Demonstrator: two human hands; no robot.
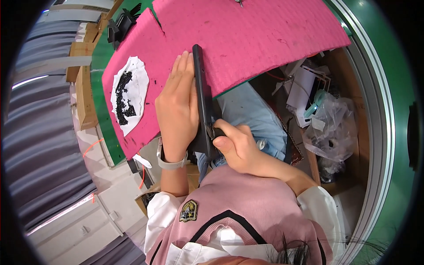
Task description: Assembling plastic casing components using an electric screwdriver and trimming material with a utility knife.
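Note:
A long, flat black plastic part (201,84) stands on edge over the near border of the pink foam mat (247,39). My left hand (176,108) holds it from the left side, fingers stretched along its face. At its lower end, my right hand (240,148) is closed around a small dark-handled blade (216,133), its thin tip against the part. The fingers hide most of the handle. Left of my left hand lies a white cloth (140,86) bearing a heap of black shavings (121,99).
Several black plastic pieces (123,24) sit at the table's far left corner. Below the mat at right, a clear plastic bag (333,128) and papers (300,90) fill an open compartment. Cardboard boxes (85,97) stand beyond the green table edge (110,141).

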